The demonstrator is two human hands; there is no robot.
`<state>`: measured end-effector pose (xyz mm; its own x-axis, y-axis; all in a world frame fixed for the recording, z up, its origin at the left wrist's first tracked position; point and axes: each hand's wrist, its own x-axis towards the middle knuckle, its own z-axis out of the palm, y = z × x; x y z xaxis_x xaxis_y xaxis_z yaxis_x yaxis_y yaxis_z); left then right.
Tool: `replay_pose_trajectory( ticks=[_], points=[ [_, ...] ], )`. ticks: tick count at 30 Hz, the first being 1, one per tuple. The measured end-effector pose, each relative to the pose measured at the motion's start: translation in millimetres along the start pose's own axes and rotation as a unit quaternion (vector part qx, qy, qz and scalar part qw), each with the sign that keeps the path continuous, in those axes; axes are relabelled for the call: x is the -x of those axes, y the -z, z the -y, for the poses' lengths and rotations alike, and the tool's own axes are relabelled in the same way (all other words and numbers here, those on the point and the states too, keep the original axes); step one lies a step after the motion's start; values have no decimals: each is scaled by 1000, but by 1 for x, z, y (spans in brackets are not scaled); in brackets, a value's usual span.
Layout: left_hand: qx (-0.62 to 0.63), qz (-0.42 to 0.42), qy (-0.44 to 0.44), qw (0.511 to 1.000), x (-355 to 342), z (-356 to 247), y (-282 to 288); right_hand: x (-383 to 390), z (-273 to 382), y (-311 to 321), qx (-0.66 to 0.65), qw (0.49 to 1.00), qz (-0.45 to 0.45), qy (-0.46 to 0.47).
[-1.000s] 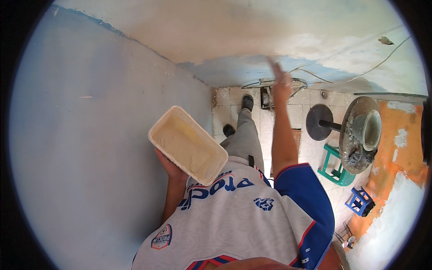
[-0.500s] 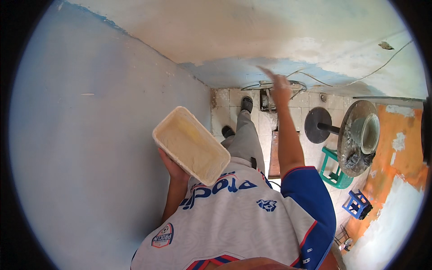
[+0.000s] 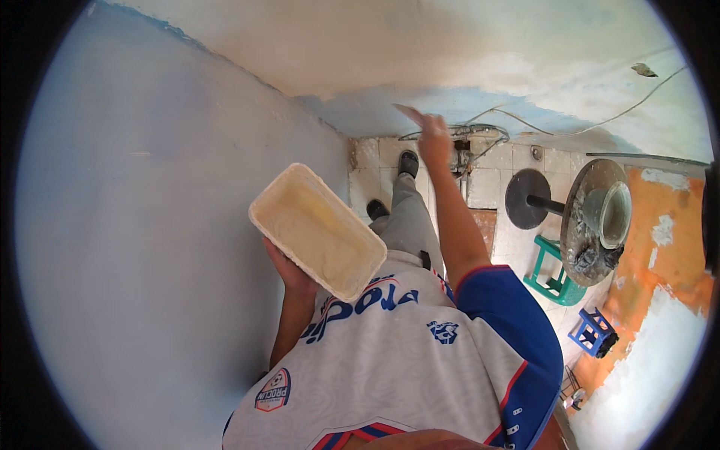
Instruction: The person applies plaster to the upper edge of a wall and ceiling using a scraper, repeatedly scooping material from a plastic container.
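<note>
My left hand (image 3: 291, 271) supports a cream rectangular tub (image 3: 340, 202) from its lower left side, the fingers mostly hidden beneath it. A pale film coats the tub's inside, with a yellowish patch. My right hand (image 3: 435, 146), arm stretched forward, is closed round what looks like a putty knife (image 3: 408, 113); motion blurs it somewhat. The thin blade points left, close to the blue lower strip of the wall ahead (image 3: 360, 105). From this angle I cannot tell whether the blade touches the wall.
Close on my left stands a bluish wall (image 3: 150, 247). Cables (image 3: 487, 129) lie along the wall's foot ahead. A round table (image 3: 577, 255) at the right carries a bucket (image 3: 616, 216). Nearby are green (image 3: 551, 281) and blue (image 3: 592, 334) stools.
My right hand and the putty knife have moved left along the wall ahead. The tub in my left hand has shifted slightly up in view.
</note>
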<state>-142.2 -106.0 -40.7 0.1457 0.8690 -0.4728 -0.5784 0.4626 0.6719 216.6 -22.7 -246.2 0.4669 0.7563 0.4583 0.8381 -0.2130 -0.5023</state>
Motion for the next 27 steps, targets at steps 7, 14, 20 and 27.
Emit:
replay_pose_trajectory(
  ticks=[7, 14, 20, 27],
  points=[
    [-45, -4, -31, 999, 0, -1, -3, -45, -53, 0, -24, 997, 3, -68],
    [-12, 81, -75, 994, -3, -2, 21, -15, -19, 20, -18, 998, 47, 48],
    [-39, 65, -59, 995, -4, -8, -9, -70, -39, -32, 86, 994, 67, 22],
    [-9, 106, -94, 990, 11, -10, 12, -37, -52, 47, 85, 992, 90, -36]
  ],
)
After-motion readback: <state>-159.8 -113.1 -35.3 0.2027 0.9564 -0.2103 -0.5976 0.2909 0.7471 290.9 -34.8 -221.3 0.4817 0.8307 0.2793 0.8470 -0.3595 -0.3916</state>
